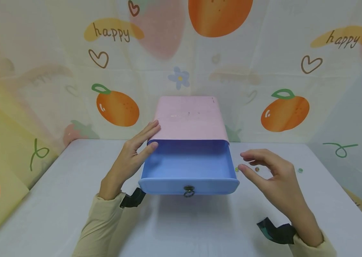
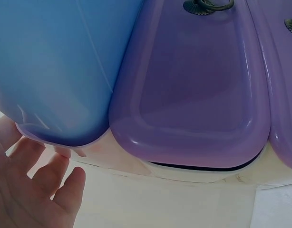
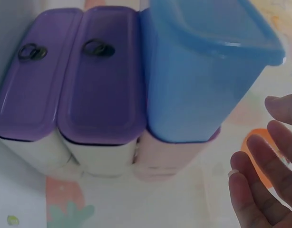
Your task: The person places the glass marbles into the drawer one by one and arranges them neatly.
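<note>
The blue drawer [image 1: 187,167] sits pulled out from the top of the pink cabinet [image 1: 190,119], which stands on the white tabletop [image 1: 55,214]. Its front, with a ring pull [image 1: 189,188], faces the person; that front's long axis runs left to right. Two purple drawers [image 2: 193,85] beneath are closed. The left hand [image 1: 129,160] rests against the cabinet's left side, fingers extended, its grip unclenched. The right hand [image 1: 275,182] holds nothing, its grip parted, just right of the drawer, near small beads [image 1: 257,169].
</note>
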The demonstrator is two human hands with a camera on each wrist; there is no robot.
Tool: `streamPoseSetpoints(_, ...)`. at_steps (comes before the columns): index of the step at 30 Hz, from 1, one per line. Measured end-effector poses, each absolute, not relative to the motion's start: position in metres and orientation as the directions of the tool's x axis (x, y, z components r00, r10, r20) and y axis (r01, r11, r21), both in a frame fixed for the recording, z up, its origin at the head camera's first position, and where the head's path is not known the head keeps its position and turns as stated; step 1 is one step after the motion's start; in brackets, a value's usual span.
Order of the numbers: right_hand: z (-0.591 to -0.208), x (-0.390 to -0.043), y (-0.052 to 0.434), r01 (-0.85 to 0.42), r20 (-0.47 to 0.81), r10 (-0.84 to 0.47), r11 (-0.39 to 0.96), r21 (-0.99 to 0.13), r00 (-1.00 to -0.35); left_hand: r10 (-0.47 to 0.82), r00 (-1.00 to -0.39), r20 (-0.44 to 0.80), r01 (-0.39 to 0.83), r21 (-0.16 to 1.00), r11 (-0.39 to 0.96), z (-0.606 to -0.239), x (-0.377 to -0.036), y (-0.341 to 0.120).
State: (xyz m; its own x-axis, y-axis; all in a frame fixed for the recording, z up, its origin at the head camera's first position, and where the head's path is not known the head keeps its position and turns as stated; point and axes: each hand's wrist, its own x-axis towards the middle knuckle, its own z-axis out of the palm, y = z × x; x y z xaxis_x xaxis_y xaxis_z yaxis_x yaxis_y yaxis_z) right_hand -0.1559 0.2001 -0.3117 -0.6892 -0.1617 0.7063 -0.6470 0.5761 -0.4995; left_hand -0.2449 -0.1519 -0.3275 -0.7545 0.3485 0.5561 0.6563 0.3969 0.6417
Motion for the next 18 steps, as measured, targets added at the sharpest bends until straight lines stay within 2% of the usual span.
streamPoseSetpoints(18, -0.324, -0.169, 0.203, -0.582, 0.694, -0.114, 0.650, -0.490, -0.711, 0.371, -0.744, 0.555, 0.667, 0.602, 0.439, -0.325, -0.243, -0.154)
